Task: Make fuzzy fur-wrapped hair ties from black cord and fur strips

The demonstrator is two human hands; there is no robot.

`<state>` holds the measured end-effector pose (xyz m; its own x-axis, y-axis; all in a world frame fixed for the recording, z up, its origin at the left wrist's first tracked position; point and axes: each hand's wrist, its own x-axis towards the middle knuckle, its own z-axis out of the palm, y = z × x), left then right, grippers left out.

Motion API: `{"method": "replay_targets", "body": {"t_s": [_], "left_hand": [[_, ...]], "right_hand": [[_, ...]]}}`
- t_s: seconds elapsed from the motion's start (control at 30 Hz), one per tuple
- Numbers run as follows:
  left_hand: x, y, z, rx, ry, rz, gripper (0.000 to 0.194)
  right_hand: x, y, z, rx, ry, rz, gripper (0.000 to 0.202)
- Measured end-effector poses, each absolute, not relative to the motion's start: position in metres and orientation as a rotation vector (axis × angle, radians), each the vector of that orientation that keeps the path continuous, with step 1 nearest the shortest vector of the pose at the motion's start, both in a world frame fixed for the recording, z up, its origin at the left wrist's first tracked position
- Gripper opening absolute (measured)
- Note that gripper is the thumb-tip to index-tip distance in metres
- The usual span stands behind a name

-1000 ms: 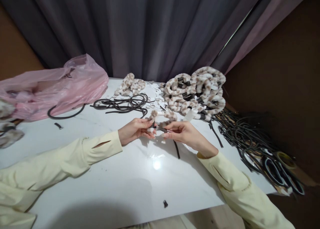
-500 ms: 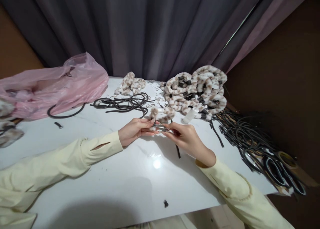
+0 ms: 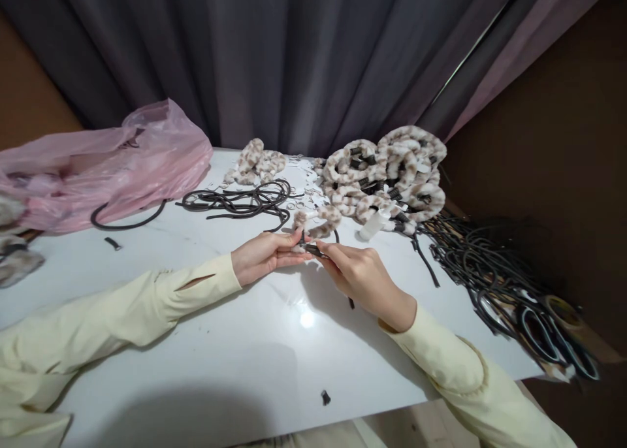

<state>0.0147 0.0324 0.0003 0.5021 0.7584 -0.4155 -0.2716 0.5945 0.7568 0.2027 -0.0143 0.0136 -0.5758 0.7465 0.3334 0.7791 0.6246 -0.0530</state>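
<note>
My left hand (image 3: 267,253) is closed, pinching a fluffy white-and-brown spotted strap (image 3: 326,221) near its end, where a dark end piece shows between thumb and fingers. The rest of the strap curls just beyond my fingertips. In my closed right hand (image 3: 362,275) is a small dark two-armed tool that looks like thread snips (image 3: 314,249). Its tip meets the strap's end at my left fingertips, and its arms lie close together. My fingers hide part of the tool. A dark cord (image 3: 337,236) passes behind my right hand.
A pile of fluffy spotted loops (image 3: 386,174) stands at the back right, beside a small white bottle (image 3: 373,226). Dark cords (image 3: 245,200) lie coiled behind my left hand; more cords (image 3: 470,265) heap at the right. A pink plastic bag (image 3: 166,154) sits at the left.
The tool's two arms were spread half a second ago and are now squeezed together in my right hand. My left hand keeps its hold on the strap.
</note>
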Motion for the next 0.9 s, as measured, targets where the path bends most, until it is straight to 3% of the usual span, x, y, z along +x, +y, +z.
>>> {"method": "replay_targets", "body": {"t_s": [0.3,0.57,0.67,0.9], "left_hand": [[0.016,0.031,-0.006,0.756,0.846,0.759,0.018],[0.015,0.029,0.001,0.783,0.87,0.762,0.023],[0.015,0.027,0.001,0.837,0.923,0.788,0.027],[0.024,0.02,-0.002,0.885,0.998,0.939,0.03]], "right_hand": [[0.185,-0.022,0.014,-1.438,-2.536,-0.36,0.029],[0.184,-0.017,0.009,-1.44,-2.568,-0.318,0.032],[0.185,-0.016,0.009,-1.449,-2.553,-0.256,0.033],[0.177,-0.016,0.017,-1.533,-2.352,0.207,0.011]]}}
